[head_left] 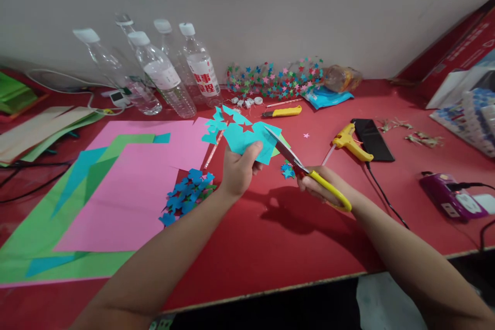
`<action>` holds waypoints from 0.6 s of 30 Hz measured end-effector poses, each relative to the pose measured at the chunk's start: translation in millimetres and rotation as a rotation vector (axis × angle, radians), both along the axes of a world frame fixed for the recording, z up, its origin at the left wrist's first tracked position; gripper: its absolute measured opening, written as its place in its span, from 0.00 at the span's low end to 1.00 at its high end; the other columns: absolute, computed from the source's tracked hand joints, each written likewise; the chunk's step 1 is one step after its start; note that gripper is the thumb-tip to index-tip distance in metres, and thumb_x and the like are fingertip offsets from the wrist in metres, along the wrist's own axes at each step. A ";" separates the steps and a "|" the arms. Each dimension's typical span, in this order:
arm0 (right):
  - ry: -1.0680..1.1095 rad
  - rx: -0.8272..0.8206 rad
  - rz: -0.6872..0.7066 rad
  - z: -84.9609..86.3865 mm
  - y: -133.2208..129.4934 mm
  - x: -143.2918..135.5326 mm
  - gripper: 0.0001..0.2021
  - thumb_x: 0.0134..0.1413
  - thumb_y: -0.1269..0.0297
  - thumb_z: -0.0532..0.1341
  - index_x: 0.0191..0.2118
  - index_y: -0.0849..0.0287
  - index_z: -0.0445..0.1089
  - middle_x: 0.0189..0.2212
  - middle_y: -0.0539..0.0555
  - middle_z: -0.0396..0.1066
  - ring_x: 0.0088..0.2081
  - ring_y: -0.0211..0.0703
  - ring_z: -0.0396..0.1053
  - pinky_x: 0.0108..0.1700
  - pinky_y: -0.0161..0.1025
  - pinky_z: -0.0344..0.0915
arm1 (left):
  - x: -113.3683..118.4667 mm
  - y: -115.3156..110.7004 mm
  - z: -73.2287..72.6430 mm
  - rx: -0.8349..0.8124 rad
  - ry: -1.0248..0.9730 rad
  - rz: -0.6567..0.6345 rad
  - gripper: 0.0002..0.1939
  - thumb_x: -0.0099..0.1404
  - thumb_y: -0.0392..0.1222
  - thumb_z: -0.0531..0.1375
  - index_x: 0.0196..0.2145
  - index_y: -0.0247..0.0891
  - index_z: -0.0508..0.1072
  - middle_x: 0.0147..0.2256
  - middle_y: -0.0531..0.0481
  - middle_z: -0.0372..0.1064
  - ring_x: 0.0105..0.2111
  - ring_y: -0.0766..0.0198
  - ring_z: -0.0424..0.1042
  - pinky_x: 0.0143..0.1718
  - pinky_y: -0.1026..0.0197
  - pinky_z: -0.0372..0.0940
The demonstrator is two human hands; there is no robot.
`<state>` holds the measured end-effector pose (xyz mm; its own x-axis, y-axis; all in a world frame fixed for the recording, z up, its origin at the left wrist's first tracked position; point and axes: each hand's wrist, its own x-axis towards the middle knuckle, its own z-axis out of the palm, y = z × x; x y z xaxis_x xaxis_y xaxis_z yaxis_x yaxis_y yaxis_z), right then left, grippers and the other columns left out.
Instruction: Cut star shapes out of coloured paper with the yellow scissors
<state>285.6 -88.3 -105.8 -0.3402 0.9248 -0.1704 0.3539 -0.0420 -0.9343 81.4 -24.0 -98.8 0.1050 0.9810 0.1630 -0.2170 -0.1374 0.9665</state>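
My left hand (240, 167) pinches a piece of turquoise paper (247, 139) above the table, thumb on top. Star-shaped holes and ragged cut edges show along its far side. In my right hand (323, 185) is a pair of scissors with yellow handles (330, 191); the blades point up and left, their tips at the paper's right part. Whether the blades are parted is hard to make out. Below the scissors lies a small bunch of blue and green paper stars (287, 169). Left of my left wrist is a heap of blue paper scraps (185, 193).
Pink sheets (127, 191) over green ones cover the table's left. Several plastic bottles (201, 69) stand at the wall, beside a star-covered clear bottle (274, 80). A yellow utility knife (284, 111), yellow glue gun (350, 142), black phone (374, 140) and purple power strip (450, 196) lie around.
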 end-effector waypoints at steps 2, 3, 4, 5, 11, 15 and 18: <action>0.023 -0.036 -0.013 -2.0 -0.7 -2.4 0.28 0.52 0.34 0.55 0.27 0.58 0.61 0.13 0.42 0.53 0.14 0.30 0.49 0.17 0.32 0.47 | 1.2 -0.2 -0.8 -0.031 -0.006 0.009 0.18 0.59 0.44 0.59 0.15 0.38 0.62 0.12 0.57 0.59 0.12 0.73 0.58 0.12 0.69 0.52; 0.037 -0.055 -0.011 -2.9 -1.0 -3.8 0.27 0.52 0.34 0.55 0.27 0.58 0.61 0.12 0.42 0.53 0.14 0.30 0.48 0.17 0.32 0.47 | 2.4 -0.9 -1.5 -0.052 -0.015 0.007 0.18 0.59 0.45 0.59 0.16 0.38 0.63 0.12 0.56 0.59 0.12 0.73 0.59 0.12 0.69 0.52; 0.054 -0.068 -0.001 -3.6 -1.2 -5.1 0.27 0.53 0.35 0.54 0.27 0.58 0.61 0.12 0.42 0.53 0.13 0.30 0.48 0.17 0.32 0.47 | 3.9 -2.0 -2.2 -0.069 -0.026 0.002 0.18 0.60 0.46 0.59 0.16 0.38 0.63 0.13 0.56 0.60 0.12 0.73 0.59 0.12 0.69 0.52; 0.074 -0.076 0.017 -4.2 -1.3 -6.3 0.27 0.54 0.35 0.54 0.27 0.58 0.61 0.11 0.41 0.53 0.13 0.30 0.48 0.17 0.32 0.47 | 5.6 -3.3 -2.8 -0.077 -0.039 -0.006 0.18 0.60 0.47 0.59 0.17 0.38 0.64 0.13 0.56 0.60 0.13 0.72 0.59 0.12 0.69 0.52; 0.170 -0.105 0.076 -6.1 -2.0 -9.0 0.28 0.57 0.35 0.50 0.28 0.59 0.62 0.10 0.42 0.54 0.12 0.31 0.52 0.17 0.31 0.49 | 14.8 -15.1 -4.8 -0.094 -0.123 -0.083 0.19 0.64 0.49 0.56 0.18 0.39 0.63 0.14 0.56 0.59 0.13 0.72 0.57 0.13 0.68 0.52; 0.212 -0.095 0.076 -7.8 -5.4 -12.5 0.27 0.58 0.37 0.49 0.28 0.59 0.63 0.10 0.42 0.54 0.12 0.31 0.51 0.16 0.30 0.48 | 18.2 -21.6 -8.2 -0.132 -0.049 -0.103 0.23 0.65 0.55 0.54 0.19 0.39 0.63 0.14 0.56 0.58 0.14 0.72 0.56 0.14 0.67 0.53; 0.231 -0.081 0.060 -8.7 -9.1 -18.4 0.26 0.59 0.39 0.49 0.27 0.59 0.62 0.09 0.42 0.53 0.12 0.30 0.50 0.17 0.30 0.48 | 19.2 -23.2 -11.6 -0.119 0.014 -0.084 0.24 0.65 0.58 0.54 0.20 0.39 0.64 0.15 0.56 0.58 0.14 0.72 0.56 0.15 0.67 0.53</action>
<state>267.2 -97.3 -114.5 -0.4327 0.8882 -0.1547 0.1351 -0.1057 -0.9852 100.5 -47.2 -110.4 0.1894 0.9809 0.0439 -0.2089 -0.0035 0.9779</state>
